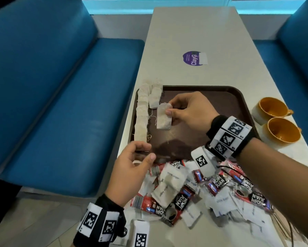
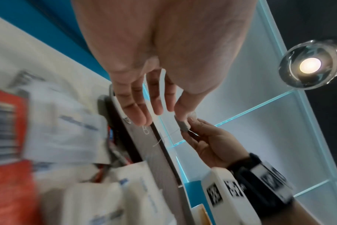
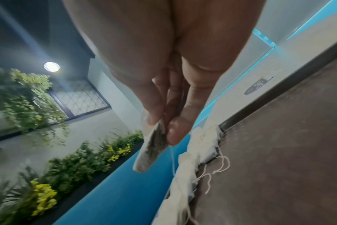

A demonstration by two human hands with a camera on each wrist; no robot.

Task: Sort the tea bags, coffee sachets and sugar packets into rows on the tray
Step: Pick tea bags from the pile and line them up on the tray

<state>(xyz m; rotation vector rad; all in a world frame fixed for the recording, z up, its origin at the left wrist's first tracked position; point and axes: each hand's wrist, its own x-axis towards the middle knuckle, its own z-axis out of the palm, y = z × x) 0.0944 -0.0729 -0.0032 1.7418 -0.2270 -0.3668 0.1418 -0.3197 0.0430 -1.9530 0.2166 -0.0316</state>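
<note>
**Tea bag held over the tray, second row started**

From the head camera we see our right hand (image 1: 187,111) pinching a tea bag (image 1: 164,116) by its top edge, thumb and forefinger clamped on the paper; the bag sits over the brown tray (image 1: 226,97), just right of the rows already laid. A long row of tea bags (image 1: 141,118) runs along the tray's 9 o'clock edge, and a shorter second row (image 1: 155,97) lies beside it toward 11 o'clock, its far bags overlapping the rim. From the tray's centre out to 3 o'clock the floor is bare. Our left hand (image 1: 131,168) hovers at the tray's near rim, at about 7 o'clock, fingers loosely spread and holding nothing. The mixed pile of sachets and packets (image 1: 194,191) lies on the table at 6 o'clock, its far edge against the near rim. Two orange cups (image 1: 276,122) stand off the 3 o'clock rim.

From the left wrist we see our fingers (image 2: 140,109) straight and apart above the tray's edge, with blurred packets below.

From the right wrist we see thumb and fingers (image 3: 175,129) clamped on the tea bag's (image 3: 152,149) upper corner. It hangs tilted, clear of the laid bags (image 3: 200,146), a string trailing below.
</note>
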